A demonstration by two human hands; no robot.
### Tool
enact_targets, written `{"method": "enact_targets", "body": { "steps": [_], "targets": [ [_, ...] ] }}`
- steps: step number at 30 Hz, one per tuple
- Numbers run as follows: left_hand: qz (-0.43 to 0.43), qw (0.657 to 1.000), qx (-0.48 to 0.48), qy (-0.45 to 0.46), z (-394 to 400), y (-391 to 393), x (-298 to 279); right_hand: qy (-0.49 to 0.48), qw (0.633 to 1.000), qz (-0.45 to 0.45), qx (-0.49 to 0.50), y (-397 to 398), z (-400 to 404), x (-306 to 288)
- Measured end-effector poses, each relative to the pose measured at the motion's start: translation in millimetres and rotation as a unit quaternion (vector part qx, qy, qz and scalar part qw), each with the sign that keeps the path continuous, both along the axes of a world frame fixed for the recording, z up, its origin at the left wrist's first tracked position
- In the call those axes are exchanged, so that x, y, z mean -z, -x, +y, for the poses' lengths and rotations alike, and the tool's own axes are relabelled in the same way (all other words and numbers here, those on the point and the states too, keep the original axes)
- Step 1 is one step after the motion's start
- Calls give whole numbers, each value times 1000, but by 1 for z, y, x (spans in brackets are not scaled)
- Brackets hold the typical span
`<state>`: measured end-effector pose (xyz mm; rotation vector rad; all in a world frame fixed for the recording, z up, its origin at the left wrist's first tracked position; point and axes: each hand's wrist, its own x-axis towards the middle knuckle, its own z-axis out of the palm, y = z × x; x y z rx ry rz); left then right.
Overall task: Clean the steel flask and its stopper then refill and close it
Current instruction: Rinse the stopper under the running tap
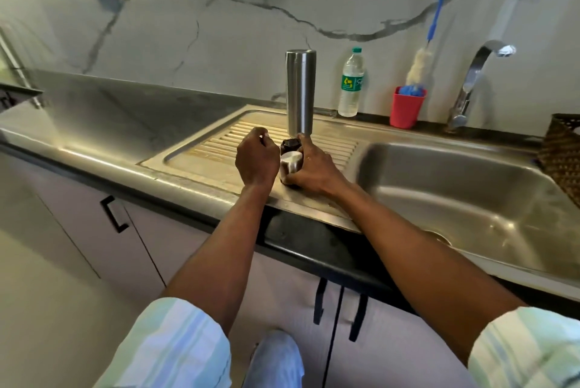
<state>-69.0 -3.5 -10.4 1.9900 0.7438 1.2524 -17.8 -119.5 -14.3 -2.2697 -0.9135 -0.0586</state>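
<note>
The steel flask (pixel 300 91) stood upright on the drainboard (pixel 201 149), long axis vertical. The right hand (pixel 309 168) gripped a steel cap (pixel 291 161); the left hand (pixel 255 157) hovered, fingers loosely curled, holding nothing.

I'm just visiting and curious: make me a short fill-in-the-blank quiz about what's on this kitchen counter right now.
1. The tall steel flask stands upright on the ribbed ____ beside the sink basin.
2. The bottle brush with the blue handle stands in a ____ cup.
3. The small steel cap is held by the person's ____ hand.
4. The plastic water bottle has a ____ cap.

Missing words: drainboard; red; right; green
</note>
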Motion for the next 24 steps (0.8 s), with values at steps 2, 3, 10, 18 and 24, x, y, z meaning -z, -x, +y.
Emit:
{"method": "enact_targets", "body": {
  "steps": [2,3,10,18,24],
  "targets": [
    [8,1000,2,1,1,-2,1,9,1000,-1,-6,-3,0,6],
    [12,1000,2,0,1,-2,1,16,1000,-5,-7,-3,1,6],
    [-16,997,1,72,6,-4,-1,-158,987,15,41,-17,-4,-25],
    [-14,995,19,92,5,-4,-2,101,991,34,-85,-45,7,-56],
    [-4,996,27,86,5,-5,-2,99,989,65,-94,-57,15,-46]
  ]
}}
